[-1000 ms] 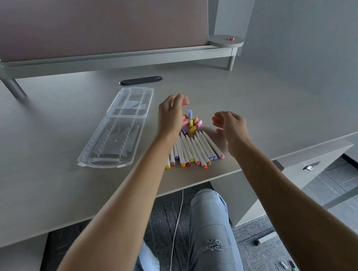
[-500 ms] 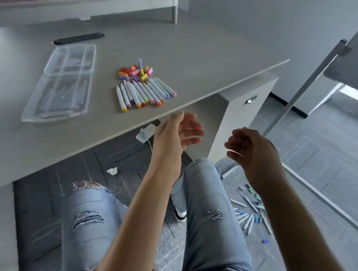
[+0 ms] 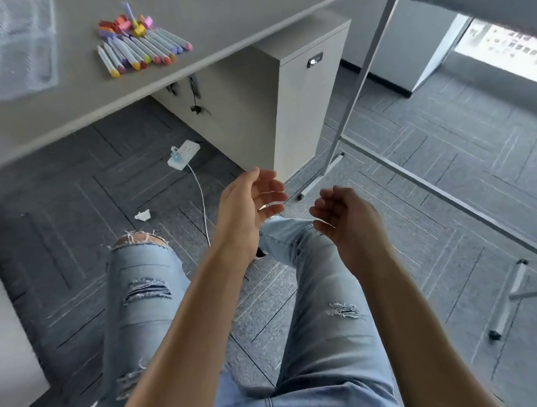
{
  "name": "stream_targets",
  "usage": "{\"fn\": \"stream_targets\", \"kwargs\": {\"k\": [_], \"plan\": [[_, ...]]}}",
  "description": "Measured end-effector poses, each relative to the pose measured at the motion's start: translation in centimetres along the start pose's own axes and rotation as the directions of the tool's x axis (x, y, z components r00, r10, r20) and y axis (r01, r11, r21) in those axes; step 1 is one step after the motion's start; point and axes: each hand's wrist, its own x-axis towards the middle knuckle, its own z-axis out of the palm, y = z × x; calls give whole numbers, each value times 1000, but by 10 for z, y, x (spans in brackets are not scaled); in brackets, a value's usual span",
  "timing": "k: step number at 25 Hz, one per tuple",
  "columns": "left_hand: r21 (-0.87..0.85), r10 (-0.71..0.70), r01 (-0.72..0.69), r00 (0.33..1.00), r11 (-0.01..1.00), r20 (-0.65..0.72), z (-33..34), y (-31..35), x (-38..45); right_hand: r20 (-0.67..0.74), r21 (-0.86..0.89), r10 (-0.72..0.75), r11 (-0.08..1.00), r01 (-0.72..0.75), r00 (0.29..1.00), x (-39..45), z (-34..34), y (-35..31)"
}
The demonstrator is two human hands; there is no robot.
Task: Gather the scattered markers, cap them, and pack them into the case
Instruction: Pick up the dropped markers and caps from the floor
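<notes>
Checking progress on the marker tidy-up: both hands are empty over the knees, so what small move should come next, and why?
Probably bring the left hand back up to the desk: the markers lie uncapped beside their loose caps, and both hands are empty.

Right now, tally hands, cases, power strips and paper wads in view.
Hands: 2 (left hand, right hand, both empty)
Case: 1
Power strip: 1
Paper wad: 1
Total: 5
</notes>
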Motion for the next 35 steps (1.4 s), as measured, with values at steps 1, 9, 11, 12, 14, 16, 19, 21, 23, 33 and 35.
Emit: {"fn": "stream_targets", "kwargs": {"k": [1, 9, 11, 12, 14, 16, 19, 21, 23, 33, 35], "plan": [[-1, -10, 10, 1000, 1000, 11, 3, -5, -5, -20, 5, -6, 1000, 6, 1000, -7, -5, 3], [39, -43, 40, 996, 998, 81, 10, -33, -34, -173, -19, -118, 993, 116, 978, -49, -35, 10], [44, -69, 66, 994, 997, 86, 10, -39, -36, -206, -25, -143, 990, 141, 968, -49, -38, 8], [49, -85, 81, 993, 996, 85, 10, -44, -37, -220, -29, -146, 989, 143, 965, -49, -41, 8], [55, -117, 113, 990, 992, 82, 11, -55, -34, -244, -34, -133, 991, 128, 961, -44, -51, 9], [67, -143, 137, 985, 988, 95, 16, -70, -25, -281, -27, -105, 995, 101, 954, -34, -66, 13], [119, -192, 180, 976, 977, 100, 34, -103, -2, -353, 21, -11, 1000, 20, 935, 0, -98, 25], [159, -238, 222, 967, 962, 87, 51, -131, 23, -396, 62, 77, 996, -57, 915, 34, -123, 37], [214, -281, 262, 958, 941, 63, 67, -161, 53, -433, 84, 153, 988, -129, 888, 71, -145, 54], [478, -372, 363, 925, 799, -82, 87, -292, 230, -594, 21, 314, 927, -375, 741, 276, -229, 146], [524, -392, 400, 910, 752, -133, 83, -329, 264, -609, -47, 307, 907, -419, 731, 311, -241, 171]]}}
